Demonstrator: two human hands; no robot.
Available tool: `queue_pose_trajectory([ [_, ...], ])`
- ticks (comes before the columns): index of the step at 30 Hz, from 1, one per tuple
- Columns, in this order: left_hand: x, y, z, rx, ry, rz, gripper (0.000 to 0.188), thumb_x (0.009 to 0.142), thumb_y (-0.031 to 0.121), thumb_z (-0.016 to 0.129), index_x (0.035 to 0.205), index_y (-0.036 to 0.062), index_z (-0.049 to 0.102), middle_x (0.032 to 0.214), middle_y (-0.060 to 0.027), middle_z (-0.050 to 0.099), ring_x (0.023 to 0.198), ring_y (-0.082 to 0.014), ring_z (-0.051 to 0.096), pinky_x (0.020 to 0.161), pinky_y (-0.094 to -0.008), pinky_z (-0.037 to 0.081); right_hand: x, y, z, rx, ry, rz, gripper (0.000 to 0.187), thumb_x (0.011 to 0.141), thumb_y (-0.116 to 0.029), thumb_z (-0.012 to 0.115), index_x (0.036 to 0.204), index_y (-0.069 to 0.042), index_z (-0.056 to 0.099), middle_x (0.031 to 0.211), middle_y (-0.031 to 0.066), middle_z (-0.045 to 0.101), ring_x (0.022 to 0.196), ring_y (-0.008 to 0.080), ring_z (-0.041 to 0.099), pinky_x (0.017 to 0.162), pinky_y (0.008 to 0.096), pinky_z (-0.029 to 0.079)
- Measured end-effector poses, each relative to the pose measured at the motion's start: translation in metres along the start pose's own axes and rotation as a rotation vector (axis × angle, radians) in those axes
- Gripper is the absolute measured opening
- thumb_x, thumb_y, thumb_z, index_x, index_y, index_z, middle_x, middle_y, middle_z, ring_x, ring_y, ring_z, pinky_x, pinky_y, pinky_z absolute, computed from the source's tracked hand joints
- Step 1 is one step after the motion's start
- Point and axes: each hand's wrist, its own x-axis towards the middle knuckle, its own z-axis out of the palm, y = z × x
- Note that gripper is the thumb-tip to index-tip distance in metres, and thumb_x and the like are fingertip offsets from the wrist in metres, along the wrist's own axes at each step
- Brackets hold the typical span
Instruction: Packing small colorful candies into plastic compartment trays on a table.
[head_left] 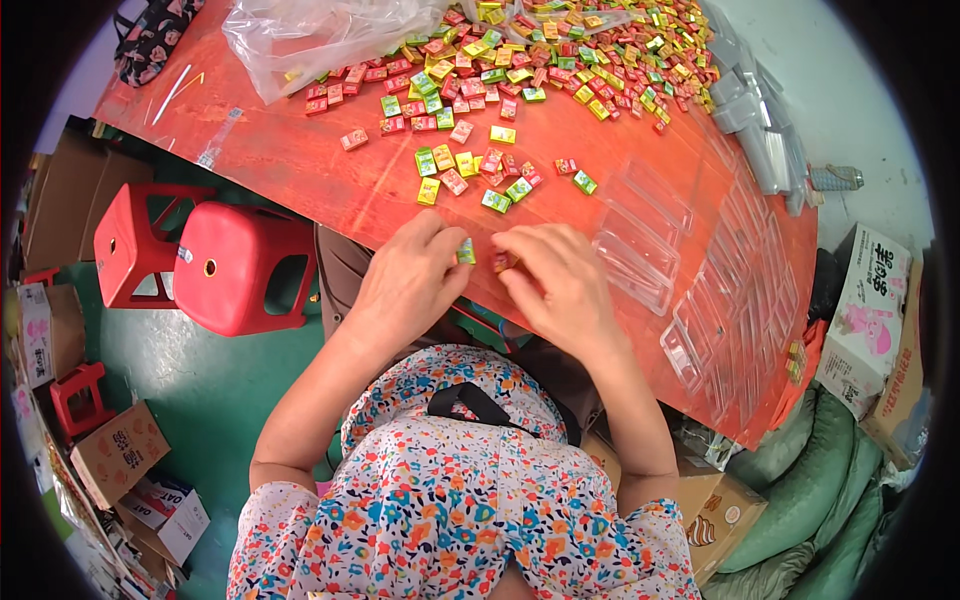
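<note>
Close to the table's near edge, my left hand pinches a small green box between thumb and fingers. Beside it, a short gap to the right, my right hand is closed on a small red box, which is mostly covered by the fingers. Just beyond my hands lies a loose group of similar little boxes in red, yellow and green, among them a green one and a yellow one. To the right of my right hand, clear plastic trays lie on the red table.
A big heap of small boxes covers the far side, next to a clear plastic bag. Rows of clear trays and stacked plastic pieces line the right. Red stools stand left; cartons sit right.
</note>
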Motion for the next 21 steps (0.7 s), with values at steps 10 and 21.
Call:
queue_pose_trajectory([
  [10,-0.006,0.003,-0.002,-0.005,-0.081,0.016,0.039,0.078,0.013,0.079,0.112,0.0021,0.063,0.093,-0.0126,0.056,0.076,-0.0309,0.063,0.067,-0.041,0.053,-0.004,0.017,-0.005,-0.038,-0.2,-0.073,0.041,0.078,-0.001,0.067,0.118,-0.003,0.064,0.116,0.0109,0.063,0.105,0.0325,0.059,0.092,0.0434,0.049],
  [21,0.035,-0.006,0.005,0.031,0.081,0.047,0.028,0.085,0.011,0.069,0.111,0.002,0.064,0.105,-0.0142,0.062,0.088,-0.0347,0.064,0.075,-0.0437,0.054,0.031,0.04,-0.016,-0.185,-0.002,-0.114,0.025,0.083,-0.004,0.062,0.108,-0.003,0.066,0.109,0.0096,0.066,0.101,0.029,0.063,0.088,0.0424,0.05],
])
